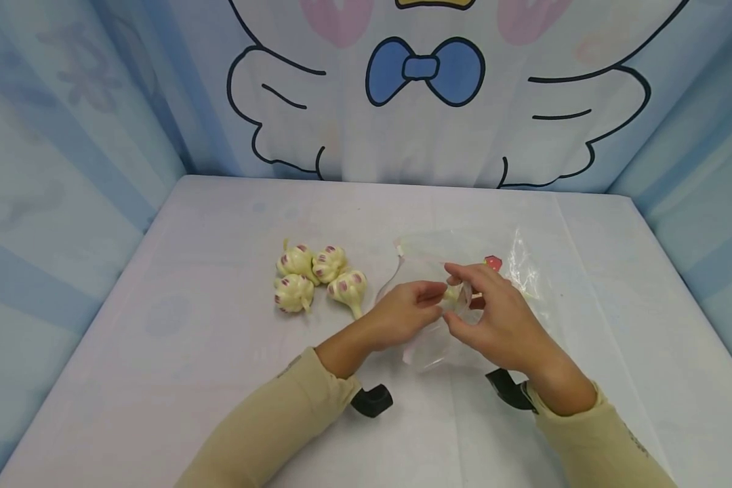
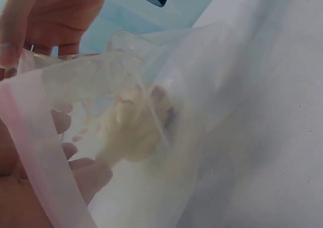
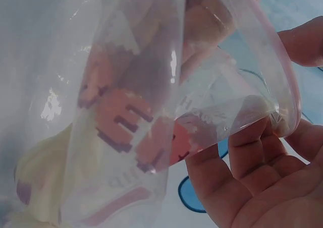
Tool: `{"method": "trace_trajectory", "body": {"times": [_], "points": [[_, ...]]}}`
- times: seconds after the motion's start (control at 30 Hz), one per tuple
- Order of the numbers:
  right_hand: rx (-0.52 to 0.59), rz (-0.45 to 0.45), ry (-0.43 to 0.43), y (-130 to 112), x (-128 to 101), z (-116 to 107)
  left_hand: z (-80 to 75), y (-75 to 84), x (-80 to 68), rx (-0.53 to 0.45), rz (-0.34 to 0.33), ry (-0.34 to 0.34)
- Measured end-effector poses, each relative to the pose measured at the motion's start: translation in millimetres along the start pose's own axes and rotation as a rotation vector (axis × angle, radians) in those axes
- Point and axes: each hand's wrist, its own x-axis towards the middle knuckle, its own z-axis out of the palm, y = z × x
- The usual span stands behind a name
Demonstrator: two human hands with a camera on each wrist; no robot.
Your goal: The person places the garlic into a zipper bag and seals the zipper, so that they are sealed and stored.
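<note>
We're seeing the R hand (image 1: 503, 324) holding the clear plastic bag (image 1: 463, 245) at its pink-edged mouth, thumb & fingers curving round the rim and standing wide apart. The L hand (image 1: 405, 313) is reaching to the same mouth, bent fingers showing thru the film; we're not able to tell if it's gripping anything. At least one garlic bulb (image 2: 133, 124) is sitting inside the bag, near the L fingertips. Red print (image 3: 123, 119) is showing on the film. Four loose bulbs (image 1: 329, 266) are lying close together on the white tbl (image 1: 158, 379), left of the bag. Behind, a curtain (image 1: 427, 142) w/ a blue bow print is hanging.
</note>
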Motion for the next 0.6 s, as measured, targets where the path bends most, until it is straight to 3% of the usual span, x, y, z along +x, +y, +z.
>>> {"method": "trace_trajectory", "body": {"times": [0.3, 0.6], "points": [[0.042, -0.017, 0.002, 1.2, 0.1, -0.6, 3.5, 1.2, 5.4, 0.041, -0.011, -0.050], [0.043, 0.007, -0.005, 1.9, 0.5, -1.1, -6.3, 1.8, -3.7, 0.058, -0.003, -0.026]]}}
